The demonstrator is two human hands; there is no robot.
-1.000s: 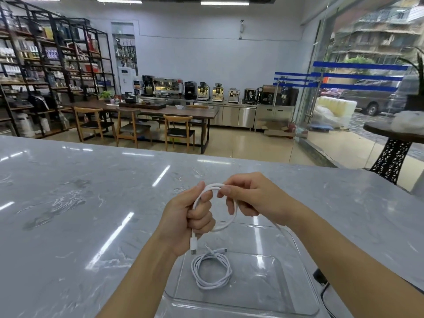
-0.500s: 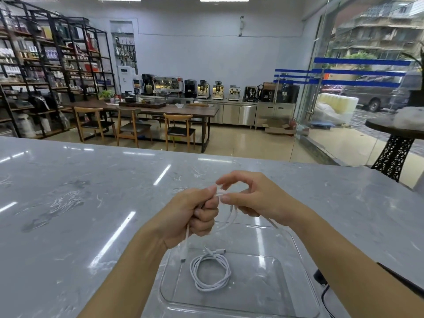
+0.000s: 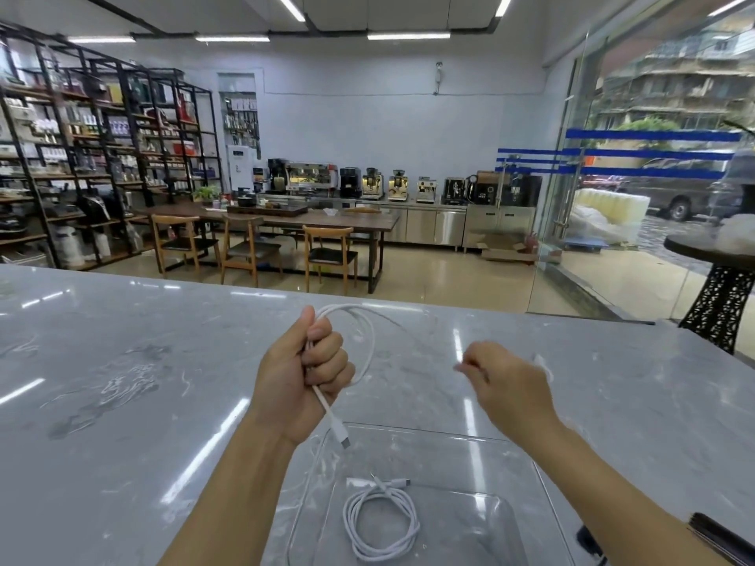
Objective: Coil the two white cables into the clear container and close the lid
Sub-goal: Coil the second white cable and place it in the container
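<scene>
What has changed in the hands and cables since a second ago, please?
The right hand has pulled away to the right, drawing the second cable out into a wider loop; the left hand has kept its fist around it. The coiled cable stayed in the clear container.
</scene>
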